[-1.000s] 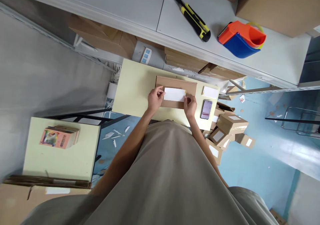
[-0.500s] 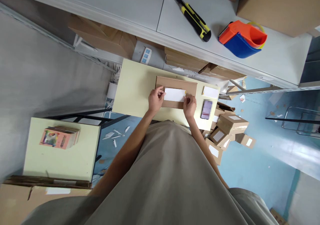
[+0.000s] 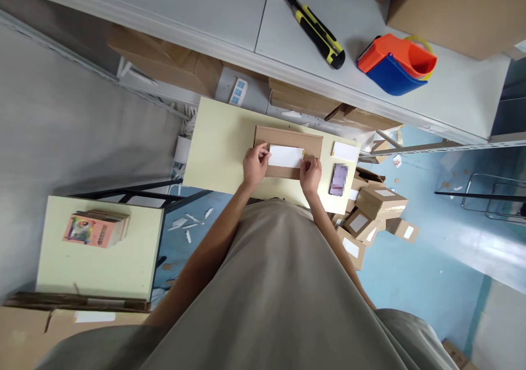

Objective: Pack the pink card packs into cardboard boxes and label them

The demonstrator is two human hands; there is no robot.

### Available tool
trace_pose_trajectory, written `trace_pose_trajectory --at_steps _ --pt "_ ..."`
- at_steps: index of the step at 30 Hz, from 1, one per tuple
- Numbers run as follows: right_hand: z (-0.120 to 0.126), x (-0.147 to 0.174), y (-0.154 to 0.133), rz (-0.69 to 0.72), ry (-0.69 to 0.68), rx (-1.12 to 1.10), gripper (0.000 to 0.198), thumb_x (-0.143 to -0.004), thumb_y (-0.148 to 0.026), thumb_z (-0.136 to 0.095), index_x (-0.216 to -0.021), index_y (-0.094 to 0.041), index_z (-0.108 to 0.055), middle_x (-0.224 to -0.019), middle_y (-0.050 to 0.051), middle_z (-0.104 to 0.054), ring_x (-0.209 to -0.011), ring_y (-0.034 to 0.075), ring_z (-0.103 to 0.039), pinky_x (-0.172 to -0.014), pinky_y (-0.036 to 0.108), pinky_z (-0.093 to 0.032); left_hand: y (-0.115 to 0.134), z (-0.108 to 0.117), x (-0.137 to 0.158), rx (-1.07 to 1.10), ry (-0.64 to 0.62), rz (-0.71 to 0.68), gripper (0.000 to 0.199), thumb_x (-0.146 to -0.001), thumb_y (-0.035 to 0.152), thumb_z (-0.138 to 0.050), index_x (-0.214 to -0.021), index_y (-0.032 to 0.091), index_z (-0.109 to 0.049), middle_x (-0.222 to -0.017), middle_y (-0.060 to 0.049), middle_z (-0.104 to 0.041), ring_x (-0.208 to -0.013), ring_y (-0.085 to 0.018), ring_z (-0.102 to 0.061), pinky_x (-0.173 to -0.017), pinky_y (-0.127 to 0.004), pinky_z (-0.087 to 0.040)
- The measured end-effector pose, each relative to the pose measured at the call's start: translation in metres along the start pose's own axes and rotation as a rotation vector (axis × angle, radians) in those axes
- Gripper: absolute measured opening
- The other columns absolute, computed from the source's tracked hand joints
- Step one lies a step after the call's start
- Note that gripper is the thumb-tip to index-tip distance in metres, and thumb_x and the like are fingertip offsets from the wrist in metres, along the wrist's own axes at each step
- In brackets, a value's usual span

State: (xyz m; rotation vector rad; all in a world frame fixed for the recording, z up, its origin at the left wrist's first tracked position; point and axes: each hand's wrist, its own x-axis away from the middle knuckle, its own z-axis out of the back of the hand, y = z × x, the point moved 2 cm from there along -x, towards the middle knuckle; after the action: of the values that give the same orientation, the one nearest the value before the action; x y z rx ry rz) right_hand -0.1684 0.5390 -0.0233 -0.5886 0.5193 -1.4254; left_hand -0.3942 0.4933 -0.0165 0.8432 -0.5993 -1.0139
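Note:
A flat brown cardboard box (image 3: 287,135) lies on the pale yellow table (image 3: 222,140) in front of me. Over its top is a white label (image 3: 286,156) with a small yellow mark at its right end. My left hand (image 3: 255,166) pinches the label's left edge between thumb and finger. At the lower right corner, my right hand (image 3: 310,175) has its fingers closed on the label too. Whether the label's underside touches the box all over, I cannot tell.
Right of the box lie another white label (image 3: 344,151) and a phone (image 3: 339,179). A utility knife (image 3: 316,33) and an orange-blue tape dispenser (image 3: 396,63) rest on the grey shelf (image 3: 197,8). Labelled cartons (image 3: 380,201) are piled at the right. Books (image 3: 96,228) sit on the left table.
Both hands keep their hold on the label, with hardly any movement over the box. The whole view has shifted very slightly.

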Motion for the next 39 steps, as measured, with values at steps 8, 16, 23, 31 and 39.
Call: trace_pose_trajectory --at_steps 8,16,23,31,39 --pt "0.002 -0.005 -0.001 -0.072 -0.017 -0.005 0.019 -0.105 -0.03 -0.062 -0.087 -0.025 -0.057 -0.098 0.008 -0.068 -0.095 0.027 -0.065 -0.095 0.043 -0.054 -0.001 0.001 -0.001 -0.001 -0.014 -0.005 0.034 -0.1 0.024 -0.069 -0.134 0.024 -0.069 -0.105 -0.008 -0.08 -0.098 -0.026 -0.068 -0.103 -0.043 -0.054" --pt "0.005 -0.022 -0.003 -0.018 -0.152 0.001 0.019 -0.099 -0.027 -0.068 -0.08 -0.025 -0.064 -0.086 0.004 -0.069 -0.088 0.024 -0.066 -0.089 0.038 -0.055 -0.002 -0.001 -0.002 0.02 0.008 -0.007 0.034 -0.097 0.021 -0.069 -0.131 0.026 -0.07 -0.103 -0.007 -0.08 -0.098 -0.026 -0.069 -0.103 -0.043 -0.054" --pt "0.0 -0.059 -0.011 -0.062 -0.062 0.012 0.016 -0.098 -0.022 -0.066 -0.082 -0.023 -0.066 -0.093 0.008 -0.074 -0.083 0.022 -0.065 -0.087 0.038 -0.055 -0.001 -0.001 -0.004 -0.01 0.006 -0.037 0.034 -0.096 0.02 -0.068 -0.13 0.026 -0.07 -0.1 -0.006 -0.08 -0.093 -0.026 -0.069 -0.1 -0.043 -0.056" --pt "-0.012 -0.019 -0.041 0.065 -0.366 0.106 0.02 -0.092 -0.016 -0.074 -0.075 -0.023 -0.066 -0.09 0.006 -0.075 -0.087 0.023 -0.071 -0.087 0.035 -0.055 -0.001 0.001 -0.004 -0.02 -0.012 -0.035 0.035 -0.097 0.022 -0.068 -0.131 0.027 -0.07 -0.1 -0.006 -0.081 -0.095 -0.026 -0.07 -0.099 -0.043 -0.056" --pt "-0.027 -0.063 -0.059 -0.028 -0.232 0.046 0.016 -0.099 -0.02 -0.067 -0.084 -0.022 -0.072 -0.095 0.008 -0.079 -0.085 0.024 -0.073 -0.084 0.037 -0.056 -0.001 -0.002 -0.006 -0.005 -0.004 -0.011 0.032 -0.095 0.018 -0.07 -0.126 0.028 -0.071 -0.098 -0.006 -0.081 -0.094 -0.027 -0.07 -0.1 -0.046 -0.055"
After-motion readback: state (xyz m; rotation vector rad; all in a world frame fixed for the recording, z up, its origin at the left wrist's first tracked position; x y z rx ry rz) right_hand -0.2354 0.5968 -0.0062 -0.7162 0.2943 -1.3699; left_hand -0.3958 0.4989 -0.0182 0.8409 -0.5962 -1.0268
